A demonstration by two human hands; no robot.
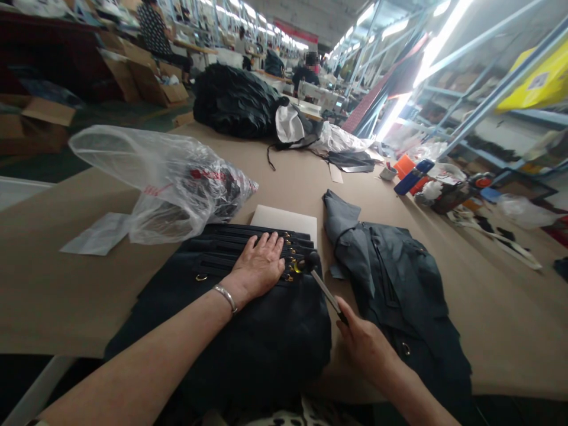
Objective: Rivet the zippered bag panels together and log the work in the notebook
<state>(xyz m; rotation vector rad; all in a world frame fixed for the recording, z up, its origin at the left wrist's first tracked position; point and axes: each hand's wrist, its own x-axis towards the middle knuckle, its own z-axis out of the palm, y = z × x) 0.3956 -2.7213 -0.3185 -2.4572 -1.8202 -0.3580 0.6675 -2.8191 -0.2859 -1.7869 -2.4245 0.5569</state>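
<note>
**A flat hand on dark cloth, a small hammer in the other**

A dark cloth stack [248, 337] lies on the brown worktop [66, 284], right in front of the person. The cloth looks smooth and thick. It is folded in long flat strips, one on top of the other. Little round yellow metal rings [289, 269] sit in a row along the right end of the strips.

The left hand [260, 266] lies flat on top of the stack. Its grip is wide open, with the fingers spread out and straight, and it holds nothing. A thin shiny bracelet [225, 296] goes round the wrist.

The right hand [366, 346] is at the right edge of the stack. Its grip is closed around the thin, straight handle of a hammer [323, 285]. The hammer's round black head is at the rings, just beside the left fingertips. I cannot tell if it touches them.

A flat white board [286, 220] pokes out from behind the stack. Just to the right of the stack is a rumpled pile of grey clothes [399, 284]. To the left behind the stack is a clear, crinkly plastic bag [177, 177] with dark things inside. Far behind the stack sits a big black puffy heap [235, 100].
</note>
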